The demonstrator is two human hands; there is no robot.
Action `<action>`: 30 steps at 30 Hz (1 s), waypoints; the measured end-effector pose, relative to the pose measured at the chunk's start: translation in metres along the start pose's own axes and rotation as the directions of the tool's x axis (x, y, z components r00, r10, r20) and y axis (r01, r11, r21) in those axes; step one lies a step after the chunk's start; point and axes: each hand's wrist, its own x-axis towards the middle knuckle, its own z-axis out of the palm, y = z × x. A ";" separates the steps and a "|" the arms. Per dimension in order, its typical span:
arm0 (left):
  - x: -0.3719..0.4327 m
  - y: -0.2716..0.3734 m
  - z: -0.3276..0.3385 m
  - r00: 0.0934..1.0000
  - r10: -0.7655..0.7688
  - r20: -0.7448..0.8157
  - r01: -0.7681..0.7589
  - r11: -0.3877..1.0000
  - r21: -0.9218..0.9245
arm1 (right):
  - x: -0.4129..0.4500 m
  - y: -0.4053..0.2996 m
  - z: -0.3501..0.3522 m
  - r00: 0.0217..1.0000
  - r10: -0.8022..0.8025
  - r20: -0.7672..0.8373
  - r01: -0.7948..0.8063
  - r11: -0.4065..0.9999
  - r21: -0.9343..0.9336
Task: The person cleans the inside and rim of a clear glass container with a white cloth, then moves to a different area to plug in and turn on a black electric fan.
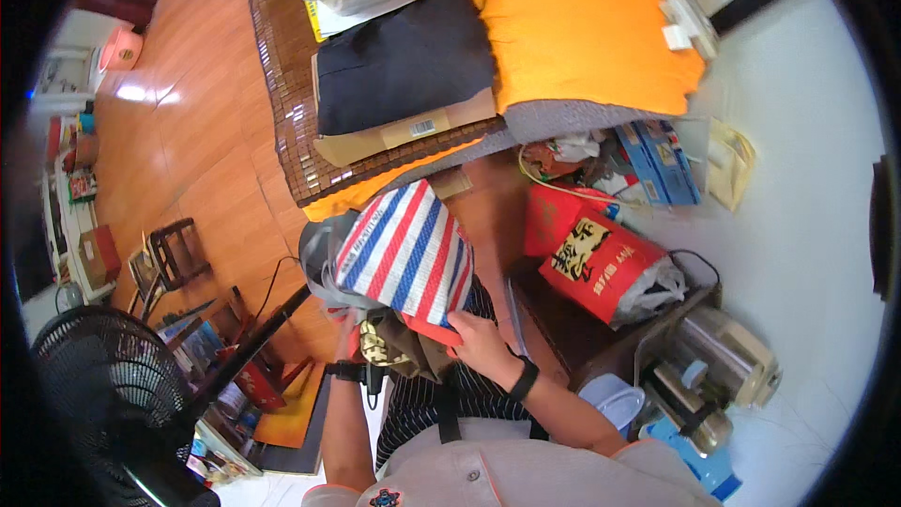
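Observation:
A woven bag (408,253) with red, white and blue stripes is held up in front of my body. My right hand (486,345) grips its red-trimmed lower edge at the right, thumb on top. Only a bit of my left hand (345,334) shows at the lower left of the bag; its fingers are hidden. Between the hands hangs a dark brown cloth item (405,348) with pale yellow lettering. A grey item (324,260) bulges out at the bag's left, partly covered by it, and I cannot tell what it is.
Ahead is a bench with a brown tile mat (281,98), black cloth (405,60) on cardboard and an orange cover (584,21). A black fan (105,373) stands at left. On the right are a red paper bag (612,260), blue boxes (662,162) and a plastic basin (612,398).

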 end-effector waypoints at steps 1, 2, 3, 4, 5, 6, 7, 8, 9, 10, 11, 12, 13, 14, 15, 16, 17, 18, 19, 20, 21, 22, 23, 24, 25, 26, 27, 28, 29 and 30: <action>-0.020 0.008 0.050 0.997 0.048 -0.066 -0.041 0.993 0.109 | 0.004 -0.001 0.001 1.000 -0.017 -0.009 0.016 0.999 -0.042; -0.026 0.013 0.059 0.961 0.276 0.018 -0.269 0.917 0.294 | 0.010 -0.009 0.002 0.999 -0.036 0.004 0.036 0.996 -0.077; -0.029 0.014 0.064 0.876 0.460 0.146 -0.474 0.760 0.445 | 0.015 -0.014 0.006 0.999 -0.045 0.016 0.047 0.993 -0.110; -0.034 0.016 0.084 0.875 0.483 0.038 -0.426 0.730 0.534 | 0.020 -0.011 0.013 0.999 -0.029 0.024 0.032 0.987 -0.159; -0.040 0.014 0.103 0.798 0.583 0.154 -0.516 0.528 0.675 | 0.021 -0.009 0.017 0.998 -0.043 -0.048 0.032 0.979 -0.200; -0.048 0.020 0.122 0.796 0.592 0.129 -0.304 0.206 0.930 | 0.023 -0.005 0.018 0.996 -0.002 -0.087 -0.017 0.974 -0.224; -0.053 0.022 0.133 0.782 0.613 0.114 -0.023 -0.155 0.988 | 0.025 -0.001 0.019 0.991 0.037 -0.125 -0.068 0.967 -0.247; -0.046 0.013 0.125 0.547 0.750 0.371 -0.252 -0.275 0.928 | 0.021 0.004 0.016 0.984 0.110 -0.137 -0.141 0.962 -0.236; -0.068 0.014 0.161 0.583 0.723 0.371 -0.180 -0.330 0.927 | 0.014 0.010 0.011 0.971 0.175 -0.164 -0.216 0.935 -0.282; -0.070 0.015 0.160 0.598 0.708 0.375 -0.158 -0.355 0.921 | 0.007 0.015 0.008 0.969 0.153 -0.193 -0.214 0.911 -0.351; -0.071 0.017 0.157 0.612 0.695 0.378 -0.136 -0.378 0.916 | 0.001 0.023 0.007 0.967 0.129 -0.218 -0.213 0.882 -0.420; -0.075 0.020 0.159 0.614 0.689 0.385 -0.136 -0.389 0.911 | -0.007 0.036 0.012 0.968 0.113 -0.226 -0.195 0.903 -0.383; -0.079 0.022 0.163 0.595 0.697 0.400 -0.163 -0.382 0.910 | -0.012 0.048 0.021 0.931 0.145 -0.336 -0.207 0.965 -0.158; -0.083 0.023 0.168 0.576 0.705 0.413 -0.191 -0.375 0.907 | -0.015 0.060 0.030 0.914 0.236 -0.329 -0.189 0.967 0.170; -0.087 0.023 0.170 0.581 0.700 0.415 -0.186 -0.382 0.905 | -0.014 0.054 0.032 0.905 0.317 -0.284 -0.150 0.862 0.484; -0.091 0.021 0.173 0.630 0.685 0.367 -0.165 -0.344 0.925 | -0.013 0.049 0.031 0.919 0.393 -0.039 -0.264 0.685 0.679; -0.096 0.018 0.178 0.675 0.666 0.317 -0.140 -0.306 0.942 | -0.012 0.045 0.029 0.894 0.393 0.216 -0.394 0.458 0.797; -0.102 0.011 0.192 0.639 0.660 0.395 -0.221 -0.334 0.916 | -0.009 0.021 0.013 0.937 0.295 0.187 -0.307 0.439 0.845; -0.103 0.000 0.196 0.642 0.651 0.406 -0.178 -0.389 0.904 | -0.003 0.025 0.021 0.936 0.316 0.157 -0.294 0.452 0.842; -0.100 -0.009 0.195 0.637 0.638 0.433 -0.198 -0.407 0.892 | -0.009 0.028 0.024 0.952 0.244 0.186 -0.289 0.507 0.812; -0.100 -0.015 0.198 0.629 0.631 0.454 -0.217 -0.419 0.882 | -0.010 0.016 0.014 0.960 0.166 0.224 -0.279 0.564 0.777; -0.100 -0.017 0.201 0.676 0.596 0.433 -0.174 -0.443 0.880 | -0.010 0.016 0.014 0.926 0.142 0.350 -0.358 0.626 0.693; -0.100 -0.018 0.205 0.674 0.597 0.435 -0.173 -0.444 0.879 | -0.009 0.015 0.018 0.945 0.113 0.307 -0.307 0.632 0.712; -0.099 -0.019 0.209 0.678 0.592 0.435 -0.170 -0.450 0.877 | -0.005 -0.001 0.003 0.919 0.155 0.361 -0.371 0.649 0.664; -0.100 -0.021 0.212 0.682 0.588 0.435 -0.166 -0.454 0.875 | -0.002 -0.018 -0.012 0.889 0.199 0.413 -0.433 0.663 0.611; -0.104 -0.023 0.215 0.685 0.560 0.465 -0.217 -0.453 0.865 | -0.001 0.003 0.015 0.979 0.101 0.176 -0.191 0.750 0.634; -0.104 -0.022 0.215 0.699 0.537 0.473 -0.232 -0.455 0.860 | 0.006 0.005 0.023 0.997 -0.025 -0.069 0.061 0.803 0.593; -0.105 -0.022 0.214 0.708 0.514 0.485 -0.232 -0.479 0.847 | 0.004 0.012 0.022 0.998 0.018 0.066 -0.058 0.740 0.670; -0.105 -0.021 0.213 0.718 0.490 0.495 -0.232 -0.501 0.833 | 0.002 0.020 0.022 0.978 0.061 0.201 -0.189 0.669 0.718; -0.103 -0.022 0.213 0.718 0.490 0.495 -0.232 -0.502 0.833 | 0.002 0.035 0.034 0.991 0.054 0.126 -0.126 0.728 0.674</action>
